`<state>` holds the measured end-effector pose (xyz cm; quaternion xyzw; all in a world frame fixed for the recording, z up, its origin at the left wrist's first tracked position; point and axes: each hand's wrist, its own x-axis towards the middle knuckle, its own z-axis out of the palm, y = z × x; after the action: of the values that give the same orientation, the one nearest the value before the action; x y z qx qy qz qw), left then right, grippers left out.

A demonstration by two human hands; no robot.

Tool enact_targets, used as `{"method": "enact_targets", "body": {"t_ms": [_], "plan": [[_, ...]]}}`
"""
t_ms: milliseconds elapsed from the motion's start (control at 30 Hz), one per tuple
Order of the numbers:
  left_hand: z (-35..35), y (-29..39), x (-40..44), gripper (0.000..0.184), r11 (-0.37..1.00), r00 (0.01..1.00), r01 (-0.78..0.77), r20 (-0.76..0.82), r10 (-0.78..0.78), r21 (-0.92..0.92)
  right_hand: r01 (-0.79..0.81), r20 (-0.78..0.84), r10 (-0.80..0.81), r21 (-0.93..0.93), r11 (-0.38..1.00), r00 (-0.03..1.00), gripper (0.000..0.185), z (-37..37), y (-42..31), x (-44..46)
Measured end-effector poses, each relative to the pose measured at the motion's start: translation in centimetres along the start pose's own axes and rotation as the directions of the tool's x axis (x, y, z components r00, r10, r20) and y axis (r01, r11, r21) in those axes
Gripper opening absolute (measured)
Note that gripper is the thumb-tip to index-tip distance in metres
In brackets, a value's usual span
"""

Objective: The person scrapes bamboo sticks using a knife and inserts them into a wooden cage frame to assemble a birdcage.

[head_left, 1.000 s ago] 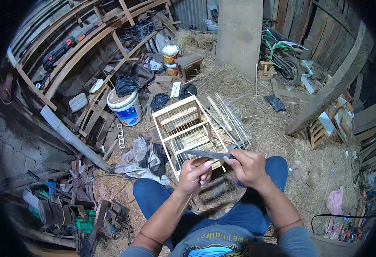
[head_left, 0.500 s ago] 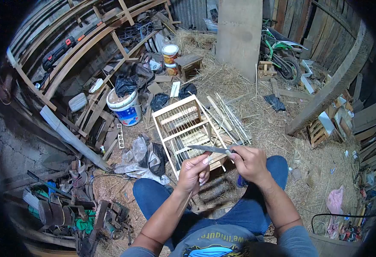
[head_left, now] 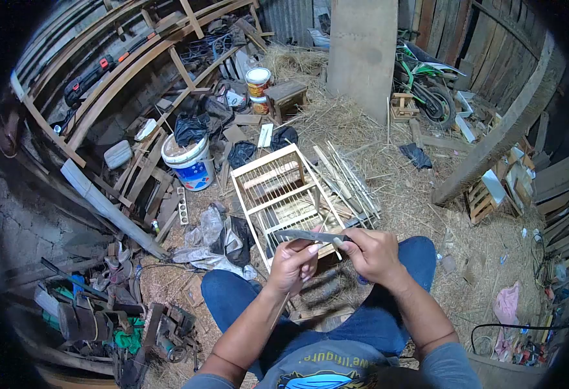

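Note:
In the head view my right hand (head_left: 373,255) is closed round the handle of a knife (head_left: 304,234), its blade pointing left across the top of my left hand. My left hand (head_left: 292,267) pinches a thin wooden stick (head_left: 281,310), whose lower end runs back along my wrist. The stick's upper end meets the blade near my fingertips; whether they touch is hard to tell. Beyond my hands a wooden cage frame (head_left: 279,210) with thin bars stands on the floor. Several loose wood strips (head_left: 346,178) lie against its right side.
A white bucket (head_left: 190,167) with a black bag stands left of the frame, beside crumpled plastic sheeting (head_left: 216,236). Tools and scraps (head_left: 129,321) are heaped at lower left. A wooden post (head_left: 501,133) leans at right, with a motorbike (head_left: 430,87) behind. Straw (head_left: 346,123) covers the floor.
My right hand and the knife have shifted slightly left and down, bringing the blade further over my left hand. My left hand stays almost in place, still pinching the stick.

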<state>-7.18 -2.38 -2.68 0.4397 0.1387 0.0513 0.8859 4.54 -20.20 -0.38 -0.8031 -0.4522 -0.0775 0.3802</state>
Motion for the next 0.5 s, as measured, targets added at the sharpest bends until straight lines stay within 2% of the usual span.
{"method": "enact_targets", "body": {"t_ms": [200, 267, 400, 500], "plan": [[-0.8, -0.4, 0.1, 0.035, 0.985, 0.994, 0.06, 0.103, -0.044, -0.159, -0.01, -0.036, 0.009, -0.028, 1.0, 0.999, 0.016, 0.2, 0.9, 0.2], [-0.8, -0.5, 0.1, 0.024, 0.974, 0.993, 0.081, 0.102, -0.06, -0.212, -0.006, -0.047, 0.005, -0.022, 1.0, 0.999, 0.016, 0.3, 1.2, 0.1], [-1.1, -1.0, 0.3, 0.029, 0.958, 0.992, 0.102, 0.102, -0.077, -0.267, -0.003, -0.057, 0.002, -0.016, 1.0, 0.998, 0.017, 0.6, 2.1, 0.1], [-1.3, -0.9, 0.1, 0.036, 0.95, 0.993, 0.092, 0.099, -0.065, -0.298, -0.092, -0.06, 0.088, -0.076, 0.993, 0.994, 0.017, 0.2, 4.2, 0.0]]}}
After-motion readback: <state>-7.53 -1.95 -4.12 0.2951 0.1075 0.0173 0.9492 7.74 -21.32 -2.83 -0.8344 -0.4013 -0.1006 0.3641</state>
